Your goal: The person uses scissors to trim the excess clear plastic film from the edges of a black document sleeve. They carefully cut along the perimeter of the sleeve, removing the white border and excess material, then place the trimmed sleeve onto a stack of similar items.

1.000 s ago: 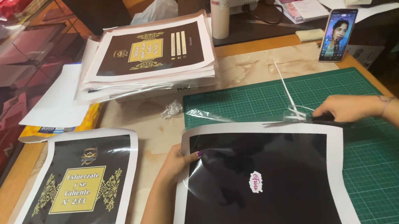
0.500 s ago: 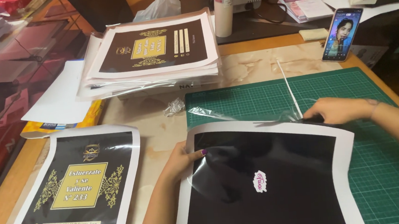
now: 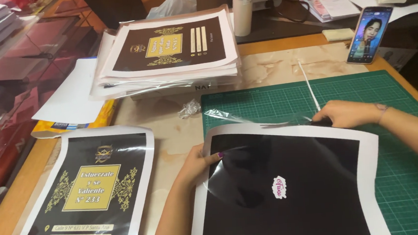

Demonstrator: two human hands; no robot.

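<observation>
While under both hands: black sheet, flat.

Premises present as a small print-finishing or craft workshop, likely home-based. Evidence: a green gridded cutting mat on a worn wooden worktable; a thick stack of printed black-and-gold sheets; 1 further printed sheet laid flat; a large black print with white border; plain white paper; a smartphone propped upright; general clutter along the rear edge.
</observation>
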